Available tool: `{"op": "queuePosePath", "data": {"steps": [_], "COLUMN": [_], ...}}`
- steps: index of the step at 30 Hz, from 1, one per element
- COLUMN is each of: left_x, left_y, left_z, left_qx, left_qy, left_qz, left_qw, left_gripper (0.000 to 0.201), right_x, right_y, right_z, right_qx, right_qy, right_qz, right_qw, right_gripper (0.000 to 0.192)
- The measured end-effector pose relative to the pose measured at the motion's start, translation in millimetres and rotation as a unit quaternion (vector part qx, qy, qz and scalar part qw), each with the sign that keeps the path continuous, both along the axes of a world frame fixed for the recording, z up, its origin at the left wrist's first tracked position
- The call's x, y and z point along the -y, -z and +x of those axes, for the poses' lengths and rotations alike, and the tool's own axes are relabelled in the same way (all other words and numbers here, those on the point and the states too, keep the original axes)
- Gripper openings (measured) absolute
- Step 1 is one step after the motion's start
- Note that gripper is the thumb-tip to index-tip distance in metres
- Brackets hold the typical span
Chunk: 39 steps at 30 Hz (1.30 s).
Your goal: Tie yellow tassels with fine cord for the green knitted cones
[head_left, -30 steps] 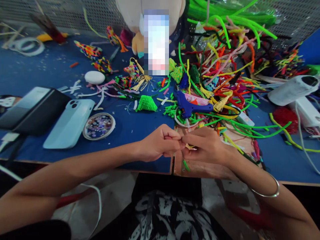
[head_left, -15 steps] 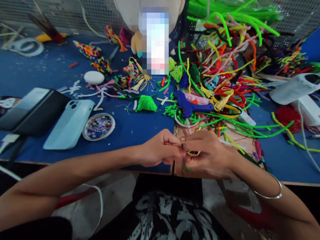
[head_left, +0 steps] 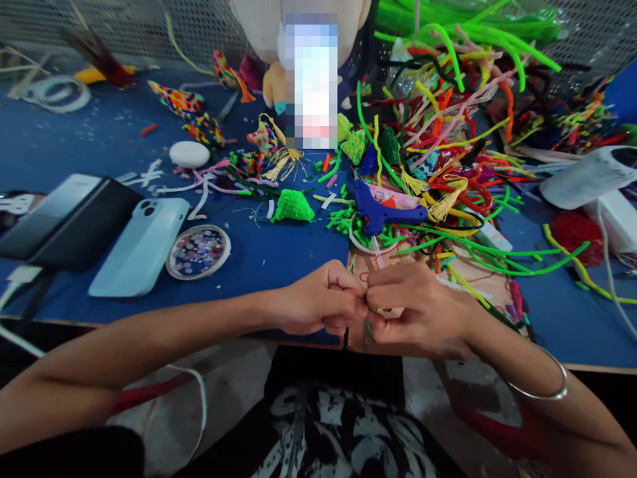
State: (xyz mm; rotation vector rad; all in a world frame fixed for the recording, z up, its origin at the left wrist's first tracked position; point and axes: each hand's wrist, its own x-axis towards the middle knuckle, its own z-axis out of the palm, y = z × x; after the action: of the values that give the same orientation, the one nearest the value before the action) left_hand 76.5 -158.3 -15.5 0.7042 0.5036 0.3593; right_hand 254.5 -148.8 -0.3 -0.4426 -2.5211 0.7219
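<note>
My left hand [head_left: 318,299] and my right hand [head_left: 415,305] meet knuckle to knuckle over the front edge of the blue table [head_left: 259,252]. Both pinch one small piece of pipe cleaner [head_left: 371,311] between the fingertips; only a sliver of yellow and green shows, the rest is hidden by the fingers. A metal bangle [head_left: 540,388] sits on my right wrist. A blue glue gun [head_left: 383,211] lies just beyond my hands.
A heap of coloured pipe cleaners [head_left: 448,119] fills the back right. A green woven triangle [head_left: 292,207], a dish of sequins [head_left: 198,251], a pale blue phone [head_left: 142,245] and a dark case [head_left: 70,219] lie on the left. A white roll [head_left: 587,176] stands right.
Both hands have slid a little toward me and lower, and the fingers have closed tighter over the small piece, hiding more of it.
</note>
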Motion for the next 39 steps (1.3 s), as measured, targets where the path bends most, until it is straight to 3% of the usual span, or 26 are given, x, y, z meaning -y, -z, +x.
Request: {"op": "queuePosePath", "data": {"steps": [13, 25, 28, 34, 39], "left_x": [1.1, -1.9, -4.3, -12.9, -15.9], "left_y": [-0.5, -0.7, -2.7, -12.0, -14.0], "left_z": [1.7, -4.1, -6.6, -18.1, -19.8], "left_qx": [0.002, 0.049, 0.042, 0.018, 0.042], "left_qy": [-0.021, -0.044, -0.045, -0.142, -0.145], "left_qz": [0.037, 0.065, 0.072, 0.091, 0.052], "left_qw": [0.999, 0.996, 0.995, 0.986, 0.987], "left_gripper": [0.041, 0.05, 0.049, 0.053, 0.048], "right_x": [-0.2, -0.5, -0.4, -6.6, -9.0], "right_y": [-5.8, -9.9, -10.7, -11.4, -13.4], "right_z": [0.1, 4.8, 8.0, 20.2, 21.8], "right_qx": [-0.002, -0.016, -0.001, -0.013, -0.005], "right_qy": [0.014, 0.022, 0.049, 0.117, 0.123], "right_qz": [0.019, 0.007, 0.018, 0.063, 0.084], "right_qw": [1.0, 1.0, 0.999, 0.991, 0.989], "right_gripper": [0.019, 0.025, 0.023, 0.015, 0.007]}}
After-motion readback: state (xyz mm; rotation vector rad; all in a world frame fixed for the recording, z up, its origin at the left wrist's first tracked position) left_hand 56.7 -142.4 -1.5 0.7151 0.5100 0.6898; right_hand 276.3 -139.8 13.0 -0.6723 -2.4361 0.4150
